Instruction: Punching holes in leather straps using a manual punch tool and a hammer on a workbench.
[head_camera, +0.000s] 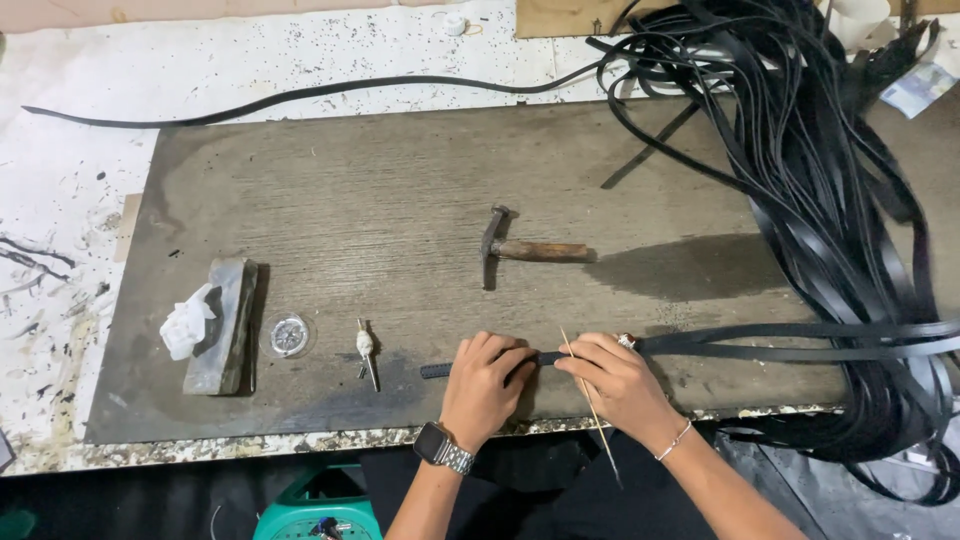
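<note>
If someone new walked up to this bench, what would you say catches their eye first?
Probably the big tangle of black straps heaped over the right end of the dark board, spilling off the edge. Next, the wooden-handled hammer lying alone mid-board. Then, at the near edge, the left hand and the right hand pressing on one black strap laid flat, with a thin stick in the right hand's fingers.

A white, paint-speckled bench (70, 180) is covered by a large dark wooden board (380, 170). On the board are laid a hammer with a wooden handle (525, 250), a grey stone block (225, 325) with a crumpled white cloth (187, 322) beside it, a small round clear lid (288, 335), a small awl (367, 352), and a heap of black straps (830, 190) at the right.
</note>
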